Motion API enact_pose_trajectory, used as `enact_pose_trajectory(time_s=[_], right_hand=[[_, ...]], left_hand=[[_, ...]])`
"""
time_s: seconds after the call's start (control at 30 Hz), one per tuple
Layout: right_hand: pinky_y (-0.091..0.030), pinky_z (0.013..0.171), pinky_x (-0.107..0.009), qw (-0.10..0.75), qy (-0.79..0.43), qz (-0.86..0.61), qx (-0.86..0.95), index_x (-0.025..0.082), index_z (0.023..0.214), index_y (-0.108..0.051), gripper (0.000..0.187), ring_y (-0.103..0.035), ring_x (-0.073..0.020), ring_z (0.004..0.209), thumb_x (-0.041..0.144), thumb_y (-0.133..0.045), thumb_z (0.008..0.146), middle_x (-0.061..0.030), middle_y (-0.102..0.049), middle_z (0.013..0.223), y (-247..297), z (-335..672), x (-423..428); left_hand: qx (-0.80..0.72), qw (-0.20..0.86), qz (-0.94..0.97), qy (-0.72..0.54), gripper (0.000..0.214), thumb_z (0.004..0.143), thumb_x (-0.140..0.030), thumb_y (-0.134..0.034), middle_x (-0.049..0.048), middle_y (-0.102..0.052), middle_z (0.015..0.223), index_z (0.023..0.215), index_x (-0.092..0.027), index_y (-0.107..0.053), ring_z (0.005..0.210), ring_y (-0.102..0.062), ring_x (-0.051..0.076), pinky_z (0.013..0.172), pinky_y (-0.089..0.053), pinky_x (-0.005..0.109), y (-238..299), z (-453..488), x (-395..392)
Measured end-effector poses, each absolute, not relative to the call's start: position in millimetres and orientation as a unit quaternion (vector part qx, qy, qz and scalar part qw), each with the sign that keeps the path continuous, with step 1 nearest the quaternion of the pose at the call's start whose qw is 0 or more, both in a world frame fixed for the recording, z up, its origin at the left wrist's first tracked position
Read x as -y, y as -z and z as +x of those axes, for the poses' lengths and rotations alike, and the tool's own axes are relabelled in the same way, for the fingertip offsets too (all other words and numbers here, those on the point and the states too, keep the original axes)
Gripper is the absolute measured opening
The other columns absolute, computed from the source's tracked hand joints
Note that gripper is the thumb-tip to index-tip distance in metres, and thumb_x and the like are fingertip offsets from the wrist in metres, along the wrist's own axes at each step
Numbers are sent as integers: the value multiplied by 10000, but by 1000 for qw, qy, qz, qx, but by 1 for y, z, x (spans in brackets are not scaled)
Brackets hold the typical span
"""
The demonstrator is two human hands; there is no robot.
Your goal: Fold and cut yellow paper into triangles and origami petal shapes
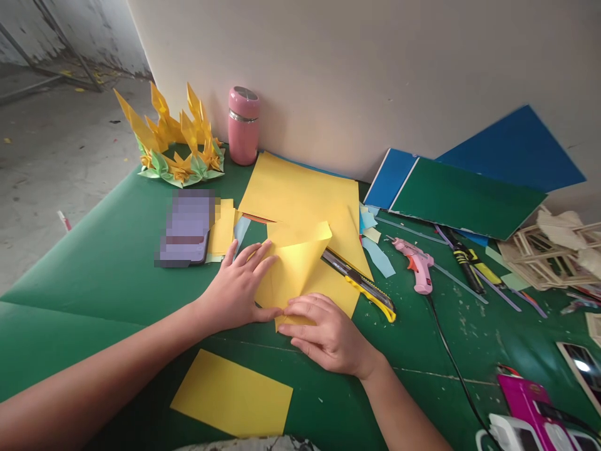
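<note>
A sheet of yellow paper [295,266] lies partly folded in front of me, one flap standing up in a curved peak. My left hand [237,282] rests at its left side, fingers spread, thumb tip pressing near the lower fold. At the bottom edge, my right hand [323,332] pinches the folded part, with its fingertips close to the left thumb. Another flat piece of yellow paper lies beneath. Just right of the folded sheet is a utility knife [369,291] with a yellow and black handle. Nearer to me lies a yellow paper rectangle [235,394].
Behind are large yellow sheets [300,188], a pink flask [243,125] and a folded-paper crown [181,147]. A phone [185,225] lies left. To the right are a corded pink glue gun [416,263], paper scraps, blue-green boards [469,191] and a wooden stick frame [539,250].
</note>
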State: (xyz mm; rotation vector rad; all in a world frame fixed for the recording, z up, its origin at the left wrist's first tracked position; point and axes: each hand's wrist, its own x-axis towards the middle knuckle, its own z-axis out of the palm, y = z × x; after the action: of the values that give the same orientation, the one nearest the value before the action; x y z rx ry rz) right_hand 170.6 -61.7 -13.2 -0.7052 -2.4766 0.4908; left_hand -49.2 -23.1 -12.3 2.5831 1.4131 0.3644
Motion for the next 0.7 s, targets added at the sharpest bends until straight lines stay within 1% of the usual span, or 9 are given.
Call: enact_pose_trajectory(time_s=[0.2,0.33,0.47,0.6,0.7], right_hand=[[-481,895,-400,249,-168,-266,916,232,1036,-688,242,-553,-208,1045,284,-471,941,-75,-643,1065,14,170,63],[-478,904,-393,266,-164,-259,914,207,1052,-679,249,-558,-201,1038,277,-464,947,-77,-653,1051,15,170,62],[-450,953,-422,258,-152,-269,915,213,1063,-670,244,-546,-210,1099,262,-461,947,-69,-655,1105,16,170,61],[-453,954,-413,251,-156,-274,915,220,1066,-673,245,-539,-212,1117,263,-463,947,-67,-648,1122,15,171,60],[-449,955,-411,252,-161,-275,914,213,1064,-676,243,-532,-214,1126,258,-469,944,-72,-645,1124,16,171,61]], left_hand=[[-468,82,870,-129,723,699,-574,-633,155,-386,1470,1290,-183,-491,1317,-372,352,1126,-125,574,14,-50,22],[-466,73,873,-121,724,707,-605,-618,148,-390,1469,1300,-206,-501,1316,-375,351,1128,-99,583,13,-51,22],[-459,64,879,-115,700,723,-622,-601,165,-383,1468,1302,-234,-527,1304,-386,362,1107,-127,609,12,-51,22],[-454,62,882,-110,709,725,-637,-600,162,-370,1476,1316,-252,-523,1305,-381,366,1102,-127,617,13,-52,22],[-448,61,885,-109,701,756,-662,-557,171,-364,1477,1329,-261,-513,1306,-377,370,1093,-123,632,14,-53,22]])
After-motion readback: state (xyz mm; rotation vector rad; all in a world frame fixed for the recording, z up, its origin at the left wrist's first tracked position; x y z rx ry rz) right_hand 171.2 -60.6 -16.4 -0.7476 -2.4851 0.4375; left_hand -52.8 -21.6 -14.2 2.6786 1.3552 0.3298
